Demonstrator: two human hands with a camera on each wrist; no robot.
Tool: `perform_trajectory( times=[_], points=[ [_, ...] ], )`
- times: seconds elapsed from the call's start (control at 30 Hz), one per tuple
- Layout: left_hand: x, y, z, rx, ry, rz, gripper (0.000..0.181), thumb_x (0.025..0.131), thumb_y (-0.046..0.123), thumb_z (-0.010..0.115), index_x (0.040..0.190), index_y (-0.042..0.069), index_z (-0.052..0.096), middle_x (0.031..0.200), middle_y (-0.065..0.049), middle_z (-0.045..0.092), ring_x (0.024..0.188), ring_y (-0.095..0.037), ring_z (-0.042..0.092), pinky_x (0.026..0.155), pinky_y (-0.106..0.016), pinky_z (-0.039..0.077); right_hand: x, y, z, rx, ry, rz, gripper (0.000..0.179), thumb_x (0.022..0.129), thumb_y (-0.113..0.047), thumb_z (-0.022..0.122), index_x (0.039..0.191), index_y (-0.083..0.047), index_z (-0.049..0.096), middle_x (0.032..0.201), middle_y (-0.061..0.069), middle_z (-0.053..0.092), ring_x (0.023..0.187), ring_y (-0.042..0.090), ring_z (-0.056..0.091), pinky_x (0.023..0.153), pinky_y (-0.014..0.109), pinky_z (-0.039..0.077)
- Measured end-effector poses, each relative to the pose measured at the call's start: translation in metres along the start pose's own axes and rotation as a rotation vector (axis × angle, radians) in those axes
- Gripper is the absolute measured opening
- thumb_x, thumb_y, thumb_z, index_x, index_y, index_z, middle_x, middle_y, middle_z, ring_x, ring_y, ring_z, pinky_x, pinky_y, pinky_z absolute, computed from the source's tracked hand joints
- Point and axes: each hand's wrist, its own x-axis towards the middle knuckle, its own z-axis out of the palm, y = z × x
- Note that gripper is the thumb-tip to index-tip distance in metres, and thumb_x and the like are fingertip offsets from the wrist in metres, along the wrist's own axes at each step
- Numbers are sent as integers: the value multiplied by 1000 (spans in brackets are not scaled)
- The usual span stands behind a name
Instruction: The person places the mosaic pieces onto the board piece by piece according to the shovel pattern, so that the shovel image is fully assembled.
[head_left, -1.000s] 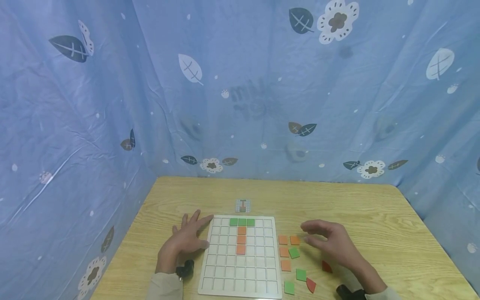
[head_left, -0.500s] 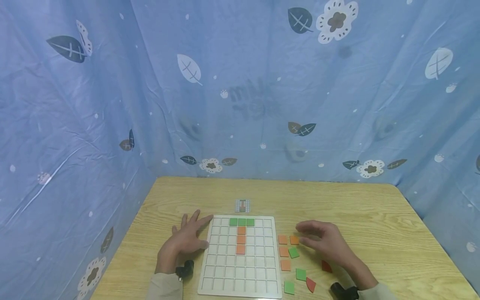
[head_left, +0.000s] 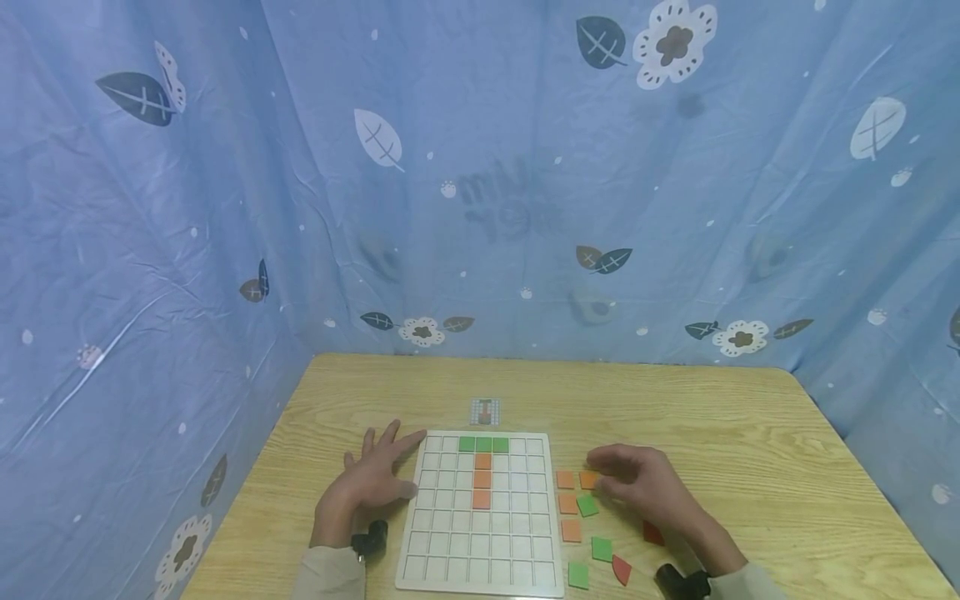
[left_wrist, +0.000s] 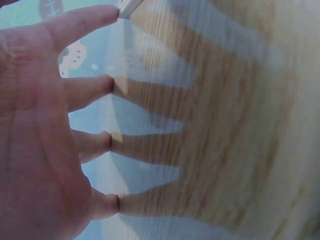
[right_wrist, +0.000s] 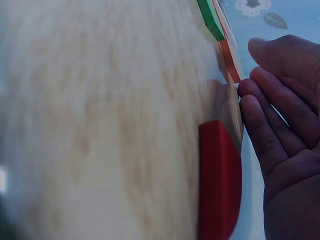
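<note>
A white gridded board (head_left: 442, 546) lies on the table, with green square tiles (head_left: 483, 445) in its top row and a column of orange square tiles (head_left: 482, 479) below them. My left hand (head_left: 372, 481) spreads its fingers at the board's left side; index finger and thumb touch its edge. In the left wrist view, the other fingertips rest on the wood. My right hand (head_left: 647, 483) hovers over the loose tiles with fingers slightly bent. Its fingertips are beside an orange tile (head_left: 587, 480), partly covered by the thumb. Nothing shows between thumb and fingers.
Loose orange tiles (head_left: 571, 531) and green tiles (head_left: 602, 549) lie right of the board. One red curved-edge piece (head_left: 621, 570) is near them; another red piece (right_wrist: 217, 180) lies below my right hand. A small pattern card (head_left: 485, 412) lies behind the board. Blue curtains (head_left: 525, 208) surround the table.
My right hand has moved left, bringing its fingertips up to the right-hand orange tile of the top loose pair. My left hand and the tiles have stayed in place.
</note>
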Motion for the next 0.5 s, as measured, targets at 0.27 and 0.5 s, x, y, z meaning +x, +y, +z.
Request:
perform_trajectory(
  times=[0.27,0.5],
  points=[
    [0,0,0,15,-1,-1,92,82,16,88,165,21,51,180,-30,19,162,-67,1,115,-96,-1,0,-1,1,-25,-8,14,36,93,-17,87,128,-14,80,124,0,82,116,16,78,97,24,61],
    [1,-1,1,17,4,2,93,80,16,87,165,21,51,180,-30,20,162,-67,1,115,-96,0,0,0,3,-65,10,14,35,91,-17,88,126,-17,80,122,-5,82,114,14,78,98,26,61]
  ],
)
